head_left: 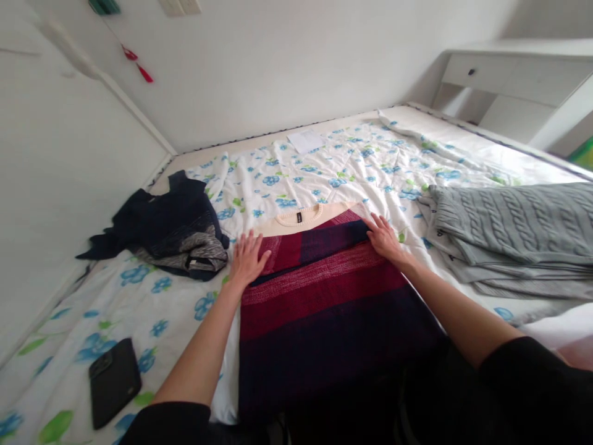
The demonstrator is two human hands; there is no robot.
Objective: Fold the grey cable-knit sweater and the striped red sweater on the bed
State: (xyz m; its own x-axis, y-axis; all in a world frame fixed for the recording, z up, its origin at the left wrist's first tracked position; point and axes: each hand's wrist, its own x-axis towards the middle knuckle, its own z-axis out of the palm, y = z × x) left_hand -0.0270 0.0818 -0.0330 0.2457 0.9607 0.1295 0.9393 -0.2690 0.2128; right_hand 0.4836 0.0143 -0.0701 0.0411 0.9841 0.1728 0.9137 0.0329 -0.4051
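A striped sweater [319,290] in cream, red and navy lies on the bed in front of me. Its cream neckline with a dark label points away from me, and a sleeve lies folded across the chest. My left hand [248,259] rests flat on the sweater's left edge, fingers stretched out. On the opposite edge, by the end of the folded sleeve, my right hand [383,238] also lies with its fingers extended. Neither hand grips the cloth. The sweater's lower end is dark and runs toward my body, where its hem is hard to make out.
A crumpled dark sweater [162,228] lies to the left, with a black phone [114,382] nearer me. Folded grey knitwear [514,228] is stacked at right. A white paper [306,141] lies farther back on the floral sheet [338,170]. A white desk [514,80] stands beyond.
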